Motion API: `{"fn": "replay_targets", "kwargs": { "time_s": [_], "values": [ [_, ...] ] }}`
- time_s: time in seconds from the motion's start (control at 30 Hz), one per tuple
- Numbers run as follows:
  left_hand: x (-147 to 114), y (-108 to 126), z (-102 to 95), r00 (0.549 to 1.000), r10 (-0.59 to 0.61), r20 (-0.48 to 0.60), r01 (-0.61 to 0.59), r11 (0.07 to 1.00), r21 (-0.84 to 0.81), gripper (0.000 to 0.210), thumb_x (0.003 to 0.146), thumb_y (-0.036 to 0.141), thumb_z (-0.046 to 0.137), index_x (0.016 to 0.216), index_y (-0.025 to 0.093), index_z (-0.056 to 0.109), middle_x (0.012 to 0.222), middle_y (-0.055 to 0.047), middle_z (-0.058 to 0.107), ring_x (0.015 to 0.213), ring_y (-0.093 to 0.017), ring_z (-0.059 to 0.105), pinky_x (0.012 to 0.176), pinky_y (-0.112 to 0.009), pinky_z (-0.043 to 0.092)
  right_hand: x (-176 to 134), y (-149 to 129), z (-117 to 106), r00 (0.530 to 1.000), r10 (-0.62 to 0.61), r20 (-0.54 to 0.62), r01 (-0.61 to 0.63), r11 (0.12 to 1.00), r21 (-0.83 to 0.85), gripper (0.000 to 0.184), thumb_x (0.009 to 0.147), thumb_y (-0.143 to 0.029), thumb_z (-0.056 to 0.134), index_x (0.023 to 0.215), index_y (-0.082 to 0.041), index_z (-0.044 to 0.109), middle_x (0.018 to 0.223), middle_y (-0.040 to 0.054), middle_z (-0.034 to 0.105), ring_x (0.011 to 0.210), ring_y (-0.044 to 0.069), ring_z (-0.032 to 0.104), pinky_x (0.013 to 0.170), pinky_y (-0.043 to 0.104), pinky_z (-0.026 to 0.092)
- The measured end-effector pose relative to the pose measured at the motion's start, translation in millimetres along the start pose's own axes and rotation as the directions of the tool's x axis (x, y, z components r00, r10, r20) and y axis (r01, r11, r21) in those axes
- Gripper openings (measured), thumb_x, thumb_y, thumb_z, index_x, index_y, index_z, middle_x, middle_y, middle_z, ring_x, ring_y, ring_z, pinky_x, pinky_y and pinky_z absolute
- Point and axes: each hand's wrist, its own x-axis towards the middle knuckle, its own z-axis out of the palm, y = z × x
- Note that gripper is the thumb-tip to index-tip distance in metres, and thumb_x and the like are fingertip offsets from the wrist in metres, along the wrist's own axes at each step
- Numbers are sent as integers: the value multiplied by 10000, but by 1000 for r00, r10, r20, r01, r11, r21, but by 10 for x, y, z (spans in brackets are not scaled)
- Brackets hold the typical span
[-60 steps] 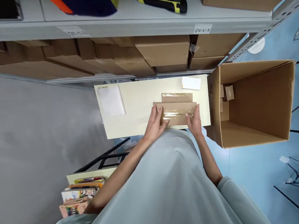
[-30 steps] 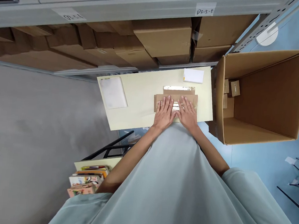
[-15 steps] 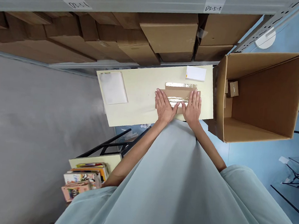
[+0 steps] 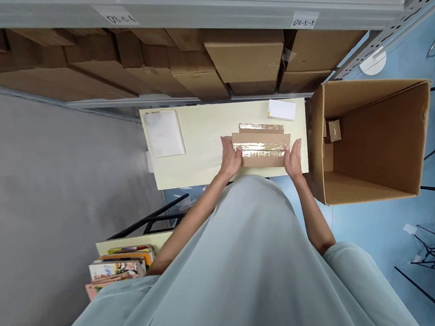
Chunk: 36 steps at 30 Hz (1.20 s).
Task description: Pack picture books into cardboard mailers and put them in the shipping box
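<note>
A small flat cardboard box (image 4: 265, 160) with shiny clear tape along its top lies before me. Its left end is in my left hand (image 4: 230, 156), thumb over the near top edge and fingers along the side. Against the right end is my right hand (image 4: 293, 158), thumb at the corner and fingers extended upward beside it. The two hands hold the box between them. Just behind it sits a second taped cardboard box (image 4: 261, 128), partly hidden by the first.
The cream table (image 4: 203, 151) carries a white sheet (image 4: 165, 133) and a small white box (image 4: 282, 110). A large open carton (image 4: 379, 146) with small boxes inside stands at right. Shelved cartons (image 4: 245, 59) line the back. Books (image 4: 120, 266) are stacked at lower left.
My hands have moved apart from flat on the box's top to its two ends. The taped top is now uncovered. The view has shifted slightly.
</note>
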Motion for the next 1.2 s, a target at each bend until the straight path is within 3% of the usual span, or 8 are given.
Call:
{"fn": "replay_targets", "kwargs": {
  "time_s": [0.1,0.23,0.4,0.5,0.63,0.77,1.0,1.2],
  "values": [
    [-134,303,42,989,128,70,-134,986,94,912,1102,709,378,1791,129,238,1880,-171,126,1762,-339,12,1426,-614,27,-198,-276,65,977,-212,-30,203,962,-182,862,1137,-698,128,1819,-170,139,1893,106,98,1768,303,-2,1424,649,88],
    [-266,471,75,857,349,380,-403,912,71,771,1119,575,392,1765,156,364,1834,-129,323,1743,-311,194,1444,-558,67,-432,-451,200,901,-365,235,416,881,-224,744,1164,-565,213,1795,-175,280,1864,67,244,1757,273,146,1453,550,127],
    [-227,240,-117,824,364,434,-442,892,91,767,1099,564,459,1761,184,387,1832,-103,334,1730,-303,246,1450,-513,90,-429,-249,95,920,-325,217,376,889,-261,731,1157,-572,291,1782,-194,325,1855,51,263,1749,279,187,1457,561,103],
    [-245,123,-260,850,313,423,-388,916,103,819,1098,653,430,1746,153,402,1840,-138,308,1739,-324,198,1443,-541,82,-422,-138,-10,952,-280,127,305,913,-272,755,1158,-595,253,1775,-167,328,1867,84,214,1753,311,164,1438,612,133],
    [-370,33,-333,939,224,260,-252,964,80,884,1097,710,404,1759,129,327,1867,-196,185,1756,-342,82,1425,-587,144,-460,-77,-37,980,-188,60,196,967,-165,876,1129,-709,237,1805,-154,194,1883,131,79,1738,344,226,1375,610,326],
    [-409,0,-250,988,-1,156,6,999,-35,1034,1068,716,510,1800,114,98,1855,-242,197,1733,-364,227,1381,-552,315,-430,-71,37,998,-56,35,54,997,48,987,1101,-791,252,1811,-127,80,1867,189,184,1735,318,245,1386,586,304],
    [-97,138,-295,934,-199,297,274,932,-237,847,1007,520,688,1704,136,398,1667,-182,581,1536,-342,575,1303,-476,452,-258,18,135,997,45,68,-61,966,251,1029,1043,-885,288,1778,-166,246,1769,197,442,1644,313,438,1358,545,368],
    [-18,280,-521,887,-209,411,406,775,-483,686,959,508,722,1553,195,582,1586,-155,657,1469,-358,615,1284,-533,454,-252,-97,-48,990,85,116,-118,942,315,965,1002,-912,405,1729,-277,410,1697,105,566,1593,330,503,1367,542,355]
  ]
}}
